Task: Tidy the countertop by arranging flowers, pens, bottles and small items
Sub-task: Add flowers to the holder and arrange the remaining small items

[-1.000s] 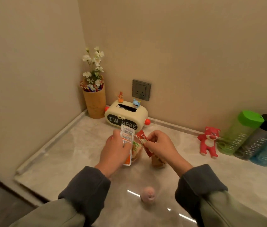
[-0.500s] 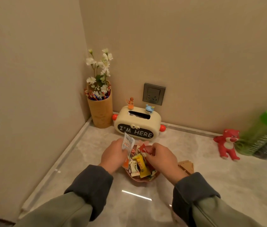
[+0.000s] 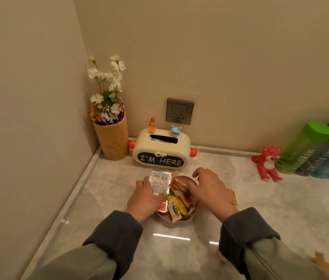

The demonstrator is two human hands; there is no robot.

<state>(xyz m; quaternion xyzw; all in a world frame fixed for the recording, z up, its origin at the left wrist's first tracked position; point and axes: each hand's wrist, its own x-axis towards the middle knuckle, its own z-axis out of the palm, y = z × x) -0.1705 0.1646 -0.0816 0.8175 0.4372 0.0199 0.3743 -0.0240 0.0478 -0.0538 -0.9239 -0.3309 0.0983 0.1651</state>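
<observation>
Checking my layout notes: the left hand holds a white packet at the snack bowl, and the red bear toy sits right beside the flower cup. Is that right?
Not quite. The head view shows the red bear toy beside the green bottle on the right, far from the flower cup in the corner. The left hand does hold the white packet at the snack bowl.

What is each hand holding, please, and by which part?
The left hand grips a packet by its lower left side. Whether the right hand, over the bowl, holds anything cannot be told.
</observation>
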